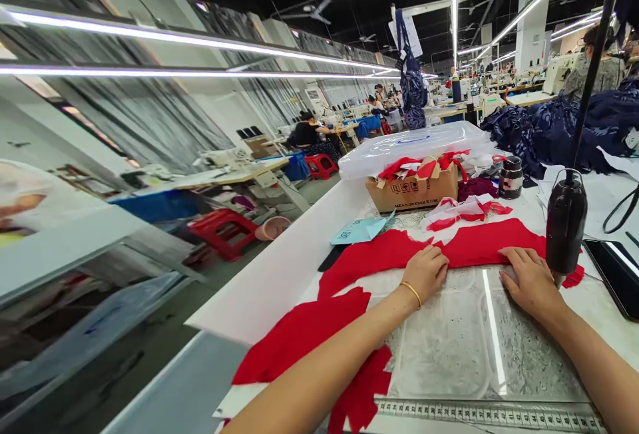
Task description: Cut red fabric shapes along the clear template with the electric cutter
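Note:
My left hand (425,274) lies on a strip of red cloth (479,244), with a gold bangle on its wrist. My right hand (532,282) presses flat on the same strip further right. Neither hand grips anything. Below the strip, a clear patterned plastic sheet (439,347) covers the white table. More red cloth pieces (299,334) lie under my left forearm. A metal ruler (489,413) runs along the lower edge of the sheet.
A black bottle (566,222) stands beside my right hand, near a dark tablet (612,277). A cardboard box (412,188) holds red scraps beneath a clear plastic bin (409,148). Dark blue printed cloth (549,131) is heaped at the right. Co-workers sit at sewing machines beyond.

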{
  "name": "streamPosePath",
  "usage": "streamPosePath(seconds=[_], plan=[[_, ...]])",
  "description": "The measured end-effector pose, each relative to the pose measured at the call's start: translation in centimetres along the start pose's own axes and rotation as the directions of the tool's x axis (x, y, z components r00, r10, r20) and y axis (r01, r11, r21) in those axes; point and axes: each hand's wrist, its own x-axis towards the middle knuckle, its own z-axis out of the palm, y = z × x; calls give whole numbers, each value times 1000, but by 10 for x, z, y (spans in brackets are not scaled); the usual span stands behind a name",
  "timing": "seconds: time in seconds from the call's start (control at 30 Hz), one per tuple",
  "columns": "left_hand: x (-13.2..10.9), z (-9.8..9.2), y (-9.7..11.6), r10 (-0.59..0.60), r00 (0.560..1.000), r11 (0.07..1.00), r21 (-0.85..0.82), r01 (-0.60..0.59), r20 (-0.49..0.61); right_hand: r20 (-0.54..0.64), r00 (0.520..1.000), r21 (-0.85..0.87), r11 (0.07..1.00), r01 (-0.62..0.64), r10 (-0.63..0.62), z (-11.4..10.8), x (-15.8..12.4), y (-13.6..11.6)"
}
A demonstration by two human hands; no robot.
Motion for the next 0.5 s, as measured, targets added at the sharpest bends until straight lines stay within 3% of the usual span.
streamPosePath(seconds=[0.27,0.5], plan=[[-11,-26,22,-16,989,995,-102,0,-150,4,1000,71,997,20,-21,-6,1,-11],[-33,-60,51,-8,970,969,-241,-52,-242,54,994,361,926,-111,98,-12,6,-7]])
